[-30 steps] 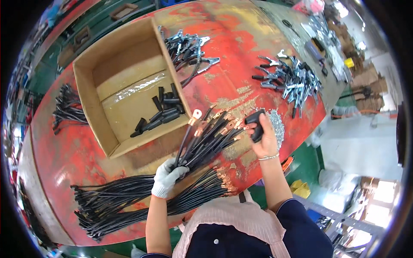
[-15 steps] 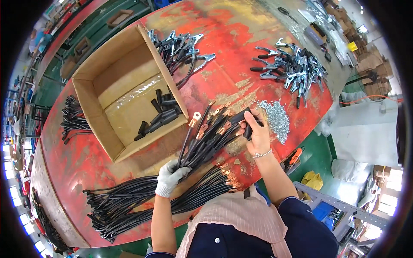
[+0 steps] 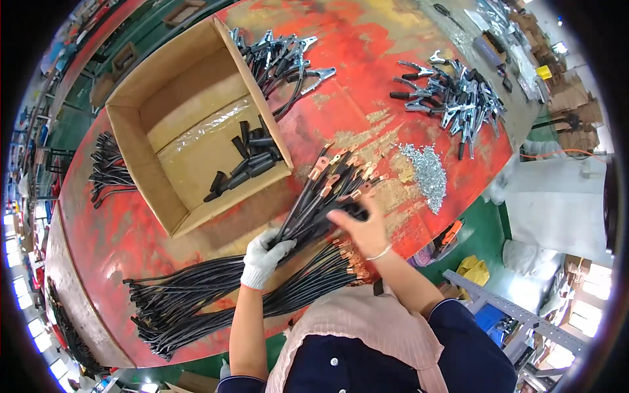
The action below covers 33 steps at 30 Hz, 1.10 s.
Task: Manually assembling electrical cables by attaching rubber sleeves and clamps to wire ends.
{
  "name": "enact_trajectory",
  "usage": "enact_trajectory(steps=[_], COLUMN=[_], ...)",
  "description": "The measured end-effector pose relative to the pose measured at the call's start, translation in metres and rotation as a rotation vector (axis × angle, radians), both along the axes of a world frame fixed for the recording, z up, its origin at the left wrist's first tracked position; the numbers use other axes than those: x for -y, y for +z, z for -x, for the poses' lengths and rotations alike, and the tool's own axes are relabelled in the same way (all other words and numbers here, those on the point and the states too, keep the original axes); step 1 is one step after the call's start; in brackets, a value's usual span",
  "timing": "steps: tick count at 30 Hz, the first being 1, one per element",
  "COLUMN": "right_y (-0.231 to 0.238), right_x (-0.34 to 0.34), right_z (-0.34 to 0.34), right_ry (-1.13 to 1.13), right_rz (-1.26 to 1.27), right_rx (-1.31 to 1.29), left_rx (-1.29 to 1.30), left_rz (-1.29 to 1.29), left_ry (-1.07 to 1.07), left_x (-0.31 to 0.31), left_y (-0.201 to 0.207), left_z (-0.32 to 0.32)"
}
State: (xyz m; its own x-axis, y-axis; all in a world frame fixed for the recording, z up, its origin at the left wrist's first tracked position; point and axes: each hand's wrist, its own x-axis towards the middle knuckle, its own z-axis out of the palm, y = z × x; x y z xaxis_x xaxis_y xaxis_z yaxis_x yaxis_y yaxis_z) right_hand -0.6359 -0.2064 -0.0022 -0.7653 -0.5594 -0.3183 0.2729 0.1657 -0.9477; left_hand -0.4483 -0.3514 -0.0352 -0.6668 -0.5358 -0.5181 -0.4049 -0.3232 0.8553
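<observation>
My left hand (image 3: 265,257), in a pale knitted glove, is closed around a bundle of black cables (image 3: 303,219). Copper lugs (image 3: 319,168) fan out at the bundle's upper end. My bare right hand (image 3: 367,228) is bent over the bundle, smeared by motion, with its thumb against the cables. Dark sleeve-like pieces (image 3: 356,211) show between its fingers; their exact number is hidden. More cables with copper ends (image 3: 314,278) lie in a row below the bundle.
An open cardboard box (image 3: 134,141) at the left holds several black sleeves (image 3: 252,164). Metal clamps lie in two piles, one behind the box (image 3: 278,62) and one at the right (image 3: 452,101). Small silvery parts (image 3: 427,175) form a heap nearby. Short black cables (image 3: 111,167) lie left of the box.
My right hand has moved down and left along the bundle, from near the lugs toward my gloved hand. The left hand keeps its grip. The whole view has shifted slightly.
</observation>
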Motion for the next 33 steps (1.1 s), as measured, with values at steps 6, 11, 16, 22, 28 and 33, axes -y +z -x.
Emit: enact_trajectory(steps=[6, 11, 16, 22, 28, 33], right_y=[-0.045, 0.005, 0.019, 0.028, 0.013, 0.024], right_x=[-0.005, -0.010, -0.005, 0.004, 0.006, 0.012], right_z=[-0.027, 0.023, 0.054, 0.064, 0.067, 0.061], right_ry=[0.805, 0.518, -0.082, -0.299, -0.379, -0.291], right_rz=[-0.418, 0.004, 0.437, 0.569, 0.649, 0.694], right_rx=[-0.252, -0.074, 0.285, 0.692, 0.793, 0.518], left_rx=[-0.084, -0.030, -0.066, -0.048, -0.058, -0.065], left_rz=[0.195, -0.101, -0.136, -0.155, -0.182, -0.210], left_ry=[0.021, 0.064, 0.113, 0.051, 0.086, 0.062], left_x=[0.010, 0.010, 0.008, 0.010, 0.011, 0.013], left_y=[-0.026, 0.001, 0.003, 0.003, 0.002, 0.000], left_z=[-0.008, -0.005, -0.007, -0.011, -0.011, -0.011])
